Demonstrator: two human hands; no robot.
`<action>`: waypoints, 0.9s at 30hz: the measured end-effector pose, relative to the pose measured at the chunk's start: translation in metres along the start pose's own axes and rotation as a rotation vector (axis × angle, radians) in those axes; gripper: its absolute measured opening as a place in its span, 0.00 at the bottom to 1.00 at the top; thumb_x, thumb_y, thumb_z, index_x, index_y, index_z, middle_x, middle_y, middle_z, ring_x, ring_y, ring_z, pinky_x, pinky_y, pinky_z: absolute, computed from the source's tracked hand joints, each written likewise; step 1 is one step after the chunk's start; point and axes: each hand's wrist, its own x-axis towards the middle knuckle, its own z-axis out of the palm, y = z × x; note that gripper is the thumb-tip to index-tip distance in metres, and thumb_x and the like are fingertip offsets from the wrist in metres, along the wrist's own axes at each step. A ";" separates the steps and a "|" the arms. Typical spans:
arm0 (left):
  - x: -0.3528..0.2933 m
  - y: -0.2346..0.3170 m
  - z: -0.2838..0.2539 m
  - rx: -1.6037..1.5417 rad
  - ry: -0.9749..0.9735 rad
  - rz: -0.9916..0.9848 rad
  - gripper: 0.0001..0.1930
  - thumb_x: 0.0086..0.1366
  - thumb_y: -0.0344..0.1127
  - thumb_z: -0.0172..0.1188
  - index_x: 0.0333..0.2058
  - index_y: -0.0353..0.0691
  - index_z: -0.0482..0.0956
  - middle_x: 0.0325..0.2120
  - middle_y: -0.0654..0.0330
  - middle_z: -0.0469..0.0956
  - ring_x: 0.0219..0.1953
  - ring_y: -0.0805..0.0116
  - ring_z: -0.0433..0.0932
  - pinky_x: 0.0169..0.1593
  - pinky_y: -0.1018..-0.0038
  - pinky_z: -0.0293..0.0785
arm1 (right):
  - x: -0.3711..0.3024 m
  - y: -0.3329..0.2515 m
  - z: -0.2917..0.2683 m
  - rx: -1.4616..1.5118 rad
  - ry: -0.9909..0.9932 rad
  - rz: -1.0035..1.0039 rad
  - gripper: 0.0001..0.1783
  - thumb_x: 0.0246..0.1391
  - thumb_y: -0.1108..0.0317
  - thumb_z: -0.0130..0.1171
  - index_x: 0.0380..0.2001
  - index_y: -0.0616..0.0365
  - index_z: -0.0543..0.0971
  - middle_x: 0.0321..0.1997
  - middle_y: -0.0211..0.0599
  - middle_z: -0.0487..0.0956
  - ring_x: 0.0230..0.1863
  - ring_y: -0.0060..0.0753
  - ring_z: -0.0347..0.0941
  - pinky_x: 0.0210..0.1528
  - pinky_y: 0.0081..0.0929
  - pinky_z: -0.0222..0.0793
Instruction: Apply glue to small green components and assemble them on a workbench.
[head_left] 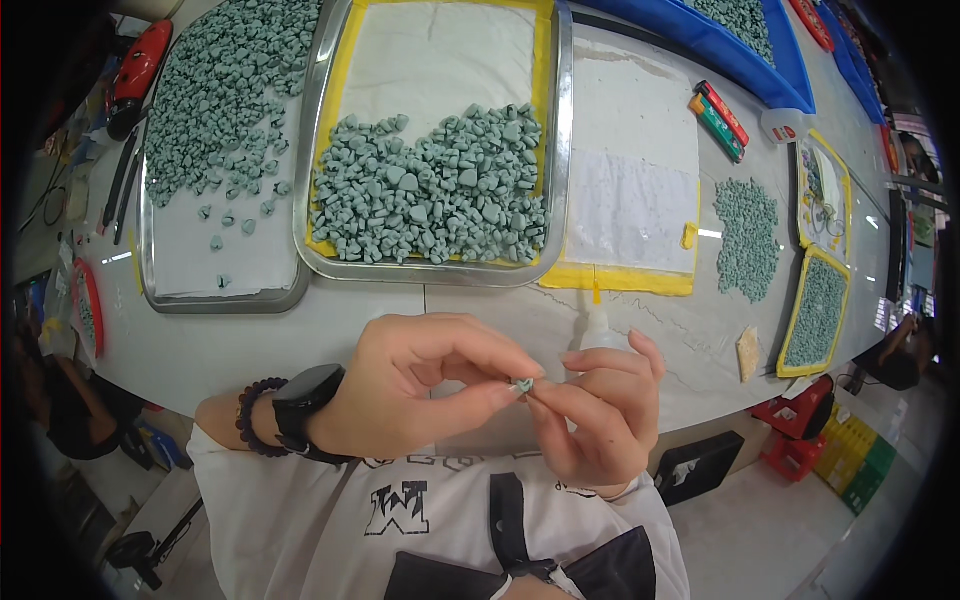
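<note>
My left hand (420,372) pinches a tiny grey-green piece (523,385) between thumb and fingertips, just in front of my body. The fingertips of my right hand (605,410) meet at the same piece from the other side, also pressed together. The piece is mostly covered, so its exact shape cannot be made out. Right behind my right fingers stands a white squeeze bottle (597,330) with a thin yellow nozzle. Beyond my hands, a metal tray (430,271) with a yellow-taped lining holds a heap of grey-green pieces (430,185).
Left of it lies another tray (225,303) of similar pieces. A yellow-edged white board (630,220) is right of the metal tray. Farther right are red and green boxes (720,122), loose small pieces (747,240), and a yellow-rimmed tray (783,350). Blue bins (795,85) stand behind.
</note>
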 end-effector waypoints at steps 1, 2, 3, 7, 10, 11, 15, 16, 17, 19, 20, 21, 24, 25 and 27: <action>0.000 0.003 0.001 -0.146 0.010 -0.062 0.14 0.53 0.12 0.54 0.40 0.27 0.76 0.39 0.48 0.77 0.41 0.65 0.78 0.47 0.74 0.74 | 0.001 -0.001 -0.001 0.029 0.004 0.013 0.17 0.27 0.73 0.68 0.29 0.51 0.82 0.24 0.24 0.70 0.31 0.29 0.72 0.56 0.38 0.54; 0.000 0.005 0.002 -0.141 0.015 -0.084 0.14 0.53 0.12 0.54 0.40 0.27 0.76 0.39 0.48 0.77 0.41 0.65 0.78 0.47 0.74 0.74 | 0.002 -0.002 -0.001 0.033 0.009 0.011 0.17 0.27 0.73 0.68 0.29 0.51 0.82 0.24 0.24 0.70 0.31 0.29 0.72 0.56 0.38 0.54; 0.000 0.008 0.003 -0.172 0.025 -0.103 0.15 0.53 0.12 0.54 0.41 0.26 0.75 0.39 0.48 0.77 0.41 0.64 0.78 0.47 0.74 0.74 | 0.003 -0.003 -0.002 0.040 0.012 0.016 0.17 0.27 0.73 0.68 0.29 0.51 0.82 0.25 0.24 0.70 0.31 0.29 0.72 0.56 0.38 0.54; -0.001 0.007 0.004 -0.194 0.027 -0.114 0.16 0.54 0.12 0.53 0.42 0.26 0.75 0.39 0.47 0.76 0.42 0.64 0.77 0.48 0.73 0.73 | 0.002 -0.003 -0.002 0.051 0.016 0.040 0.18 0.27 0.74 0.69 0.30 0.51 0.82 0.25 0.24 0.70 0.30 0.29 0.71 0.55 0.38 0.54; -0.003 0.000 0.002 -0.098 -0.005 -0.045 0.15 0.54 0.12 0.53 0.41 0.26 0.76 0.40 0.47 0.76 0.42 0.64 0.77 0.48 0.73 0.73 | -0.001 -0.003 -0.002 0.054 0.024 0.049 0.18 0.28 0.74 0.69 0.30 0.50 0.81 0.26 0.24 0.70 0.31 0.28 0.71 0.55 0.38 0.54; -0.004 -0.002 0.001 -0.062 -0.013 -0.022 0.15 0.53 0.12 0.54 0.40 0.27 0.76 0.40 0.47 0.76 0.41 0.64 0.77 0.47 0.73 0.73 | -0.001 -0.003 -0.003 0.058 0.026 0.049 0.18 0.28 0.74 0.68 0.30 0.51 0.81 0.26 0.25 0.70 0.31 0.28 0.71 0.55 0.37 0.55; -0.008 0.001 0.004 0.145 -0.033 0.115 0.13 0.52 0.14 0.56 0.37 0.29 0.79 0.38 0.49 0.78 0.39 0.64 0.78 0.45 0.74 0.74 | 0.002 -0.008 -0.009 0.094 0.019 0.038 0.17 0.29 0.76 0.67 0.29 0.52 0.81 0.26 0.26 0.71 0.32 0.30 0.71 0.54 0.39 0.56; -0.008 0.004 0.004 0.260 -0.042 0.199 0.13 0.51 0.14 0.57 0.36 0.31 0.79 0.38 0.50 0.78 0.39 0.65 0.79 0.44 0.74 0.74 | 0.003 -0.009 -0.011 0.104 -0.007 0.035 0.16 0.29 0.77 0.66 0.29 0.52 0.80 0.26 0.28 0.71 0.32 0.31 0.72 0.53 0.42 0.56; -0.007 0.007 0.004 0.368 -0.050 0.339 0.12 0.51 0.15 0.58 0.35 0.32 0.80 0.37 0.51 0.79 0.38 0.65 0.79 0.43 0.75 0.74 | 0.004 -0.009 -0.014 0.113 -0.037 0.025 0.15 0.29 0.78 0.65 0.28 0.53 0.80 0.26 0.29 0.72 0.32 0.32 0.72 0.53 0.44 0.57; -0.008 0.007 0.008 0.450 -0.039 0.344 0.13 0.50 0.16 0.59 0.35 0.33 0.80 0.36 0.52 0.79 0.38 0.65 0.79 0.43 0.75 0.74 | 0.003 -0.008 -0.019 0.117 -0.017 -0.024 0.15 0.30 0.78 0.65 0.28 0.53 0.80 0.26 0.29 0.72 0.32 0.32 0.72 0.53 0.44 0.57; -0.009 0.005 0.012 0.485 -0.037 0.350 0.13 0.50 0.16 0.60 0.35 0.34 0.80 0.35 0.53 0.80 0.38 0.65 0.79 0.42 0.75 0.74 | 0.001 -0.007 -0.022 0.110 -0.028 -0.019 0.15 0.30 0.78 0.65 0.28 0.54 0.80 0.26 0.29 0.72 0.32 0.32 0.72 0.53 0.44 0.58; -0.012 0.002 0.017 0.520 -0.026 0.359 0.13 0.50 0.17 0.61 0.35 0.35 0.81 0.34 0.54 0.80 0.37 0.66 0.80 0.42 0.76 0.74 | -0.002 -0.005 -0.025 0.111 -0.050 -0.012 0.15 0.30 0.78 0.65 0.28 0.54 0.80 0.26 0.30 0.73 0.32 0.32 0.72 0.53 0.43 0.58; -0.023 -0.011 0.036 0.509 0.048 0.376 0.13 0.50 0.18 0.61 0.36 0.36 0.81 0.35 0.55 0.80 0.37 0.66 0.80 0.41 0.76 0.74 | -0.013 0.000 -0.036 0.148 -0.086 -0.057 0.15 0.31 0.78 0.66 0.29 0.53 0.80 0.26 0.28 0.72 0.32 0.30 0.72 0.52 0.40 0.58; -0.025 -0.016 0.042 0.487 0.049 0.422 0.12 0.51 0.18 0.61 0.36 0.37 0.81 0.35 0.55 0.80 0.37 0.66 0.80 0.41 0.76 0.74 | -0.015 0.002 -0.040 0.154 -0.084 -0.083 0.16 0.31 0.77 0.66 0.30 0.53 0.80 0.26 0.26 0.71 0.32 0.29 0.71 0.52 0.38 0.58; -0.025 -0.023 0.054 0.510 0.102 0.427 0.12 0.51 0.18 0.61 0.35 0.37 0.81 0.35 0.55 0.80 0.38 0.66 0.80 0.41 0.76 0.74 | -0.017 0.008 -0.048 0.159 -0.087 -0.085 0.15 0.32 0.77 0.66 0.30 0.53 0.80 0.27 0.27 0.71 0.33 0.30 0.71 0.51 0.39 0.59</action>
